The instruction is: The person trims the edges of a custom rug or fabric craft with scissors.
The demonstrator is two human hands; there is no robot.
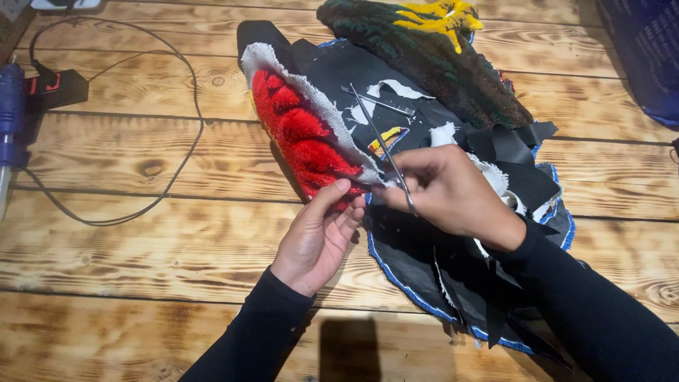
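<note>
Head view: left hand (320, 237), fingers pinching red tufted flap (300, 138) by its lower tip, lifting it so the canvas edge faces up; right hand (444, 189) closed on open scissors (378, 138) at that edge; dark rug backing (424, 240) beneath, on wooden table (141, 233)

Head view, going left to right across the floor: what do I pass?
Blue tool → black cable → red tufted piece → left hand → scissors → right hand → blue fabric.
</note>
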